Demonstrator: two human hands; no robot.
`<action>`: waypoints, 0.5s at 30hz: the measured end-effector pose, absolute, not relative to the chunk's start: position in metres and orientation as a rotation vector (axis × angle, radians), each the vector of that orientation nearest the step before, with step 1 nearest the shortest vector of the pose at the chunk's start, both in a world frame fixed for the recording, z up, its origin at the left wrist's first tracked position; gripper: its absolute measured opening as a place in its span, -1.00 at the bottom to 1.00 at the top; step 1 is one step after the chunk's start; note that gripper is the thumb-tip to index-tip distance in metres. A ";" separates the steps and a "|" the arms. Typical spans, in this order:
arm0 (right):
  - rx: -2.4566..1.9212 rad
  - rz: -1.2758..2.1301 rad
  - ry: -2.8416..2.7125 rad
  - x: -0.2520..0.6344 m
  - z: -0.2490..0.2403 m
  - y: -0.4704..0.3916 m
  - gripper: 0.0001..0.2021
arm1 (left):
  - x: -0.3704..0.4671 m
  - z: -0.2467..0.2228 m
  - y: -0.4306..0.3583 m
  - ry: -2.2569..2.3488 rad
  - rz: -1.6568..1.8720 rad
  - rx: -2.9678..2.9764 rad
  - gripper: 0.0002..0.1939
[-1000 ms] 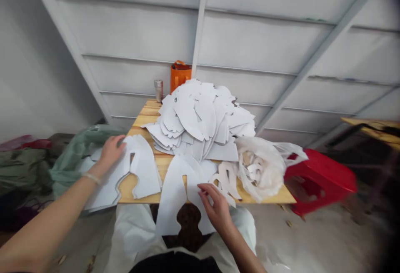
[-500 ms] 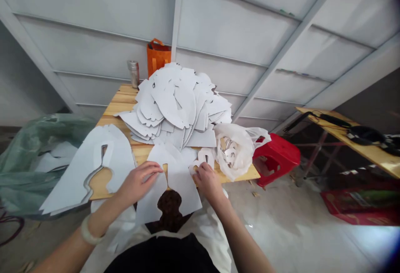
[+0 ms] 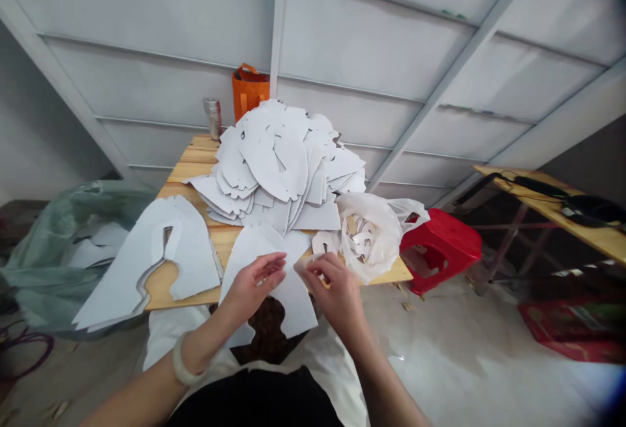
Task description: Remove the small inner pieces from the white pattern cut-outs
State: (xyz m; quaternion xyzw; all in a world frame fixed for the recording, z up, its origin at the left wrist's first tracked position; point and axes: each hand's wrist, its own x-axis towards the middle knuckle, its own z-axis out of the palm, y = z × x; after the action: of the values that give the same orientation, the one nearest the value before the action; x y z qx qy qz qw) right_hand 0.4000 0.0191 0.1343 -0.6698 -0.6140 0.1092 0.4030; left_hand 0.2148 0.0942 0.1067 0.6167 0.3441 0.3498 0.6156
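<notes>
Hands over the near edge of a pale wooden slatted table (image 3: 195, 160). Left hand (image 3: 254, 281) resting on a white, flat cut-out sheet with a keyhole-shaped notch (image 3: 293, 296), fingers (image 3: 274, 263) stretched and loosely spread, not closed round anything. Right hand (image 3: 335, 287) just beside it, fingertips (image 3: 313, 269) pinched together on the sheet's upper right edge; exact grip hidden by the fingers. Sheet lying half on the table, half hanging past the near edge above a dark-clothed lap.

Left of that, a second white notched cut-out sheet (image 3: 186, 251) flat on the table, overhanging the left corner. Behind both, a tall heap of white cut paper pieces (image 3: 278, 160) filling the middle of the table. Right of the heap, a thin white plastic bag (image 3: 376, 231) holding small curved scraps, with a few small white curved offcuts (image 3: 325, 242) just beside it and near the right hand. At the far edge, a silver metal cylinder flask (image 3: 213, 117) and an orange carrier bag (image 3: 249, 91), near each other. Beside the table on the right, a red plastic stool (image 3: 445, 244). On the left, a pale green translucent sack (image 3: 59, 231) with more white sheets inside.
</notes>
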 end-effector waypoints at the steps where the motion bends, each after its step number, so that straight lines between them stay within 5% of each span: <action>1: -1.612 0.349 -1.544 0.391 0.139 0.013 -0.82 | 0.217 0.113 0.090 0.767 0.789 1.361 -0.53; 8: -1.481 0.587 -1.379 0.368 0.146 -0.012 -0.83 | 0.196 0.135 0.081 0.891 0.687 1.301 -0.72; 12: -1.435 1.023 -1.350 0.371 0.141 -0.007 -0.83 | 0.183 0.129 0.082 0.854 0.661 1.426 -0.74; 15: -1.433 1.085 -1.296 0.363 0.132 -0.001 -0.80 | 0.182 0.121 0.078 0.932 0.909 1.708 -0.74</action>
State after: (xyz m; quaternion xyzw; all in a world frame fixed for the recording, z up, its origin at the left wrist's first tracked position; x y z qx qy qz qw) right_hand 0.3630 -0.0005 0.1321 -0.5787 -0.5234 0.4379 0.4465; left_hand 0.1821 0.0777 0.1211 0.6991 0.3815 0.3719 0.4769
